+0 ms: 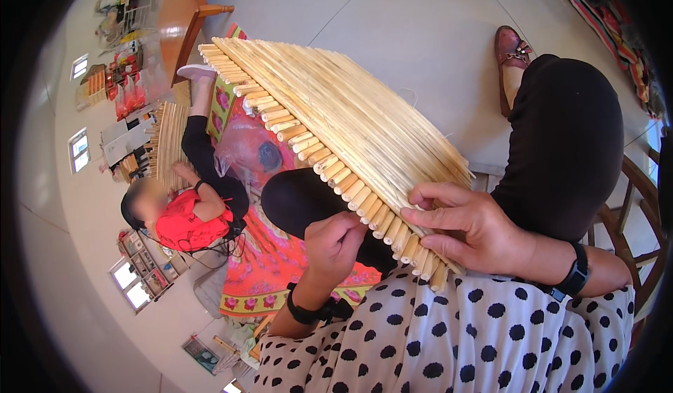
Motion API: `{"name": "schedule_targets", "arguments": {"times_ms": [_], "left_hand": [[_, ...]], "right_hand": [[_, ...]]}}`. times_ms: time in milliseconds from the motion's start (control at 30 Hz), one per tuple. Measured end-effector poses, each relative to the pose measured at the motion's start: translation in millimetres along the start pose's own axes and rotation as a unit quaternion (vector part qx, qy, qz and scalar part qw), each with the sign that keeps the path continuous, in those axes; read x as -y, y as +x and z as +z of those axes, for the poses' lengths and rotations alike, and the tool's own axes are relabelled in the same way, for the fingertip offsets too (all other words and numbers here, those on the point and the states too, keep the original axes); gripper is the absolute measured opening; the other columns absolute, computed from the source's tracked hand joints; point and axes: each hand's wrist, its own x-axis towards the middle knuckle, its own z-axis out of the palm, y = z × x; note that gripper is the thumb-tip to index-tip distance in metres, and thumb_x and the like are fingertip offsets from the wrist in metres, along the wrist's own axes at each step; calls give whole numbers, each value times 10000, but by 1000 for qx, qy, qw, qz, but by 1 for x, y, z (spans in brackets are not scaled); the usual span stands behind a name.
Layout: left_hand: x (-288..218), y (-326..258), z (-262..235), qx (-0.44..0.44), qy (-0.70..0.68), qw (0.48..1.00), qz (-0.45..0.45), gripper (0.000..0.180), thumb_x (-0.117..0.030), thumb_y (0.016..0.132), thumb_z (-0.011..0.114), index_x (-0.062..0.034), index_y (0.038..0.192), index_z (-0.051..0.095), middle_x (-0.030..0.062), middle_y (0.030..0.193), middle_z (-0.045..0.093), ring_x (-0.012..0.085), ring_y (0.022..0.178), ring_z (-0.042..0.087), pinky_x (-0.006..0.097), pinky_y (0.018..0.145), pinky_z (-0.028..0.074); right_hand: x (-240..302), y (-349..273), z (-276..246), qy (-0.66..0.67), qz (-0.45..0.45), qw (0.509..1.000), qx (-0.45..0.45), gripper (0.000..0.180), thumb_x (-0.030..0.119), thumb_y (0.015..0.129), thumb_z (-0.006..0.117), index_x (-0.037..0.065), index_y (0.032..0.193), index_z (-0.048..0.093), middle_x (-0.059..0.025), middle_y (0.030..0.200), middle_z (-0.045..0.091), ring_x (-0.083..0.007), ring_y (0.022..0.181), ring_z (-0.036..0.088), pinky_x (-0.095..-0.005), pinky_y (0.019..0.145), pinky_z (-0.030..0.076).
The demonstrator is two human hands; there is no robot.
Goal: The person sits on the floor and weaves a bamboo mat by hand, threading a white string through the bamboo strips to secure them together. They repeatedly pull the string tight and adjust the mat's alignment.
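Note:
A stiff mat of pale yellow plant stalks (350, 106) lies slanted across my lap, from upper left to lower right. Along its near-left edge, the cut round stalk ends (341, 181) stick out in a row. My right hand (477, 226) grips the mat's near corner, with thumb and fingertips on the stalks close to that edge. Just under the row of ends, my left hand (335, 247) is closed in a pinch. Whatever its fingers hold is hidden. Both wrists wear dark bands.
To the left, a person in a red shirt (191, 218) sits with a similar stalk mat (170, 141). A red floral cloth (270, 270) spreads beneath. A wooden table (184, 22) stands at upper left; a wooden chair (645, 204) is at right. Bags and shelves line the wall.

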Motion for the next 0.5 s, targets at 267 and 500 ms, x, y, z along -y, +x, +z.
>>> {"name": "schedule_targets", "arguments": {"times_ms": [267,500], "left_hand": [[3,1,-2,16,2,1000,3,69,71,803,641,7,825,632,107,678,615,230,547,596,305,526,459],[-2,6,-4,29,21,999,17,110,71,807,624,10,884,672,132,785,698,262,650,685,304,592,519]], "right_hand": [[-1,3,-1,7,1,1000,18,542,-44,800,733,75,1317,626,-127,1186,581,-259,1030,611,-310,877,492],[-2,5,0,2,-7,1000,22,575,-57,782,746,91,1323,624,-129,1198,581,-264,1033,613,-317,880,493]]}}
